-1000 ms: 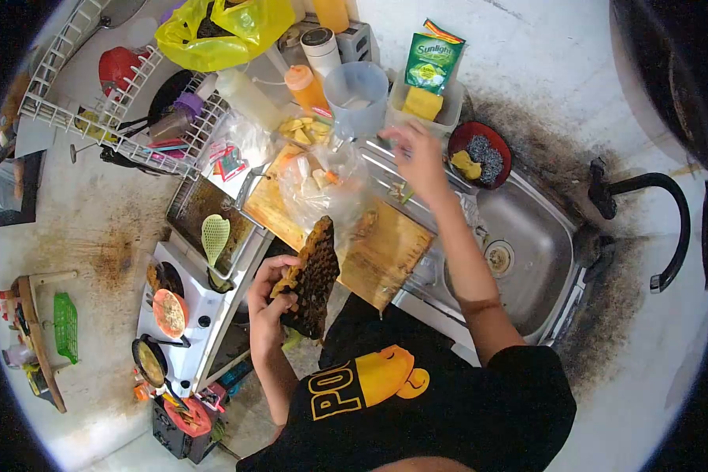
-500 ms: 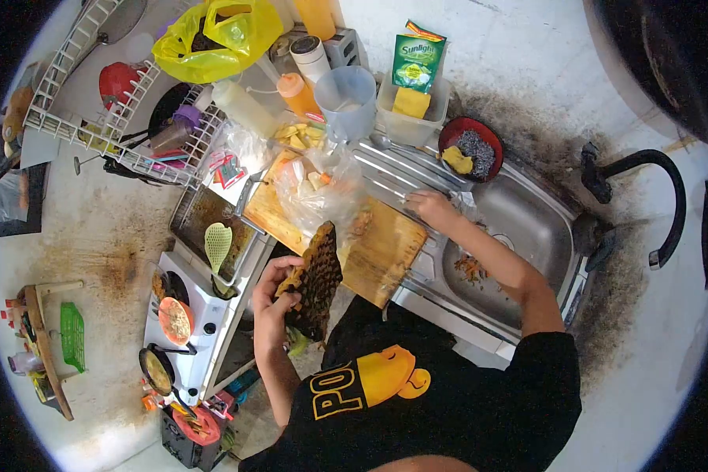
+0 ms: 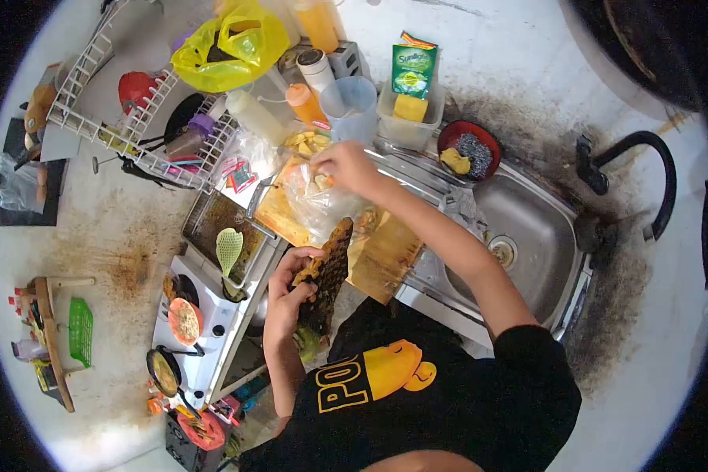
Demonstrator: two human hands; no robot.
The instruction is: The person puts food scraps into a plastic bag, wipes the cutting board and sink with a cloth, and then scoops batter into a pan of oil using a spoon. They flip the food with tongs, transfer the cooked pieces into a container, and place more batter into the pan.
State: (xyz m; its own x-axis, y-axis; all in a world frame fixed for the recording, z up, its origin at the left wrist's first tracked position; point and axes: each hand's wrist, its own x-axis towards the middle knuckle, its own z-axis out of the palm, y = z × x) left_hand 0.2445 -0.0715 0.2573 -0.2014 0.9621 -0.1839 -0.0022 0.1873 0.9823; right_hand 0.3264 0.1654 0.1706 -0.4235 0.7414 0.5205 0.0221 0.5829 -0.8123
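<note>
My left hand [image 3: 289, 293] grips a dark brown slab [image 3: 328, 271] with a pitted surface and a ragged yellowish-brown edge; its exact kind I cannot make out. The slab is tilted upright in front of my shirt, by the near edge of the wooden cutting board [image 3: 381, 259]. My right hand [image 3: 344, 167] is over the top of a clear plastic bag [image 3: 316, 208] with pale and orange pieces in it. Its fingers are closed together at the bag's mouth, and what they pinch is hidden. Yellow cut pieces [image 3: 308, 141] lie just behind the bag.
To the right is a steel sink [image 3: 531, 228] under a black tap [image 3: 661, 149]. A red bowl [image 3: 492, 141] holds scouring pads. At the back stand a jug [image 3: 348, 106] and an orange bottle [image 3: 300, 102]. Pans rest on a stove [image 3: 204, 315] at left, near a slotted spatula [image 3: 229, 250].
My right hand has moved left from the sink's ribbed drainboard to the plastic bag. My left hand still holds the slab, now turned slightly. The whole view has shifted a little.
</note>
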